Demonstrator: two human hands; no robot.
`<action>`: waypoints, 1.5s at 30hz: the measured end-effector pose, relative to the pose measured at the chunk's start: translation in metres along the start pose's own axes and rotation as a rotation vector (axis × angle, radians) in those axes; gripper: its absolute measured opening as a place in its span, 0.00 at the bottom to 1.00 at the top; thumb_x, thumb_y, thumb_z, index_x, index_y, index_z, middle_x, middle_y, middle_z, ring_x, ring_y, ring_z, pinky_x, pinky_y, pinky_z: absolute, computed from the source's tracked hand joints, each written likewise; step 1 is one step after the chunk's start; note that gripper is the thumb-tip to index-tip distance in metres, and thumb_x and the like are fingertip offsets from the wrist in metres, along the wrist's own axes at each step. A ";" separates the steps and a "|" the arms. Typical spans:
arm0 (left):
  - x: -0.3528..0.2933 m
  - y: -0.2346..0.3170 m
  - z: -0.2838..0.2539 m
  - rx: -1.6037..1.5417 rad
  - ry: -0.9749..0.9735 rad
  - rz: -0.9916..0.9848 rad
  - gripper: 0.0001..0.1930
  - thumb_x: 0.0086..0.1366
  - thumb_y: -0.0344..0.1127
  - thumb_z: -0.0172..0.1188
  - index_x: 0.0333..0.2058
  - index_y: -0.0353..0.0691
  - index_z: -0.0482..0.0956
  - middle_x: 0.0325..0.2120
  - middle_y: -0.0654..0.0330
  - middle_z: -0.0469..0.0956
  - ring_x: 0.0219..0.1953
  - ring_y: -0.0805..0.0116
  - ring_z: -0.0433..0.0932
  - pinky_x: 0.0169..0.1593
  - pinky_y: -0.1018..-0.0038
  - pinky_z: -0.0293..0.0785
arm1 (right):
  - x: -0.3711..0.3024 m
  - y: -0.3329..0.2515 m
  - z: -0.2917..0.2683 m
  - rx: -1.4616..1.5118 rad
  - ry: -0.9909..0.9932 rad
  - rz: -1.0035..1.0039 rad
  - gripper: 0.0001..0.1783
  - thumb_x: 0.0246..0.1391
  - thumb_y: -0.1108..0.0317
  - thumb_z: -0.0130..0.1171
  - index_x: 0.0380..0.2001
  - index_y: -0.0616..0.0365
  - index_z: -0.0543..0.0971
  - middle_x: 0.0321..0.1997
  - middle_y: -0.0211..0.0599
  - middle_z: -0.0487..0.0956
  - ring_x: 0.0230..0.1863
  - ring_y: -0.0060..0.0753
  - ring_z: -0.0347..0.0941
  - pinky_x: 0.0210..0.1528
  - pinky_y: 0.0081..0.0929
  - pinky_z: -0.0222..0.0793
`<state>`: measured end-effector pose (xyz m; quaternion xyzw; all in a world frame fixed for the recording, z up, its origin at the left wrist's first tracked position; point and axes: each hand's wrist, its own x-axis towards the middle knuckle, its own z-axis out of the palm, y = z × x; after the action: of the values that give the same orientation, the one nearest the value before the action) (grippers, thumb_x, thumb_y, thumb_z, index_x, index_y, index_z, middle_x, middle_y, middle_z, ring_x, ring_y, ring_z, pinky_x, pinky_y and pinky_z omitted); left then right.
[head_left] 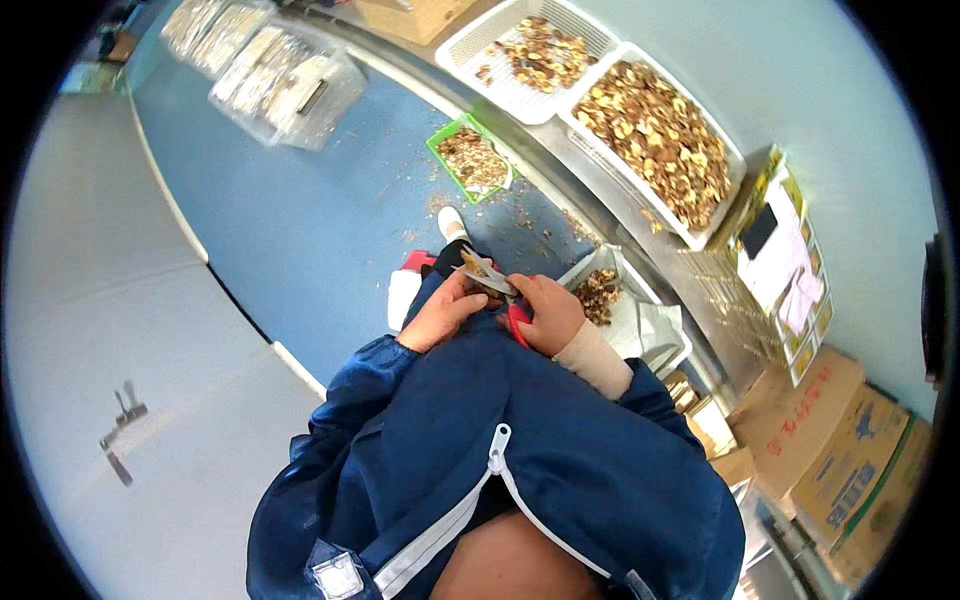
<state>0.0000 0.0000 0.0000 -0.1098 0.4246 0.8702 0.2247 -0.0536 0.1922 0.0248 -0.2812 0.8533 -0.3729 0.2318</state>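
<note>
- Head view, which I watch from a distance: a cardboard box (pixel 800 418) at lower right carries red handwritten marks; a second box (pixel 852 465) beside it shows blue print.
- At the far right edge, a dark object (pixel 935 310) is cut off; I cannot make out its kind.
- Scissors (pixel 517 318) with red handles partly cover a small brown piece (pixel 471 262), so its full shape is unclear to me.
- That piece sits at the fingertips of the left hand (pixel 447 315), which pinches it.
- The right hand (pixel 548 310) is wrapped around the scissors' handles, blades pointing toward the piece; I cannot tell whether they touch it.
</note>
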 end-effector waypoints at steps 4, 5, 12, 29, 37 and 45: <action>-0.009 0.014 -0.032 0.118 0.150 0.070 0.20 0.60 0.26 0.48 0.51 0.34 0.58 0.44 0.57 0.68 0.48 0.69 0.68 0.52 0.73 0.63 | 0.047 -0.017 0.020 -0.081 -0.024 -0.107 0.30 0.36 0.55 0.62 0.43 0.56 0.68 0.31 0.42 0.70 0.37 0.45 0.67 0.38 0.38 0.63; -0.007 0.034 -0.051 0.167 0.173 0.117 0.18 0.60 0.26 0.48 0.50 0.34 0.59 0.44 0.57 0.68 0.47 0.69 0.68 0.51 0.73 0.64 | 0.076 -0.027 0.026 -0.083 0.012 -0.190 0.30 0.36 0.56 0.62 0.43 0.57 0.68 0.31 0.42 0.70 0.37 0.45 0.67 0.39 0.38 0.63; 0.017 0.103 -0.126 0.031 0.188 0.110 0.16 0.61 0.28 0.49 0.47 0.34 0.62 0.42 0.58 0.71 0.45 0.71 0.70 0.50 0.75 0.65 | 0.200 -0.060 0.033 -0.248 -0.133 -0.279 0.32 0.36 0.57 0.62 0.46 0.58 0.66 0.35 0.44 0.68 0.39 0.47 0.64 0.42 0.39 0.59; 0.017 0.203 -0.211 -0.176 0.522 0.158 0.19 0.61 0.32 0.49 0.50 0.33 0.64 0.43 0.58 0.70 0.45 0.70 0.70 0.50 0.73 0.65 | 0.379 -0.114 0.056 -0.139 -0.602 -0.395 0.26 0.41 0.62 0.57 0.45 0.59 0.66 0.32 0.45 0.72 0.35 0.48 0.69 0.36 0.37 0.65; 0.065 0.170 -0.214 -0.412 0.590 0.157 0.17 0.57 0.25 0.46 0.47 0.33 0.65 0.38 0.59 0.71 0.38 0.71 0.73 0.42 0.76 0.69 | 0.387 -0.074 0.027 0.066 -0.764 -0.144 0.23 0.44 0.53 0.57 0.41 0.53 0.70 0.23 0.48 0.75 0.27 0.51 0.73 0.29 0.40 0.68; 0.100 0.180 -0.216 -0.402 0.667 0.083 0.12 0.58 0.26 0.46 0.42 0.35 0.66 0.35 0.59 0.71 0.34 0.69 0.73 0.37 0.78 0.69 | 0.396 -0.046 -0.003 0.457 -0.930 0.135 0.19 0.47 0.60 0.59 0.42 0.56 0.72 0.27 0.29 0.74 0.27 0.22 0.70 0.32 0.20 0.66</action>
<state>-0.1746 -0.2375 -0.0470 -0.4111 0.2994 0.8609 0.0130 -0.3321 -0.0910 -0.0115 -0.3038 0.5735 -0.3695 0.6651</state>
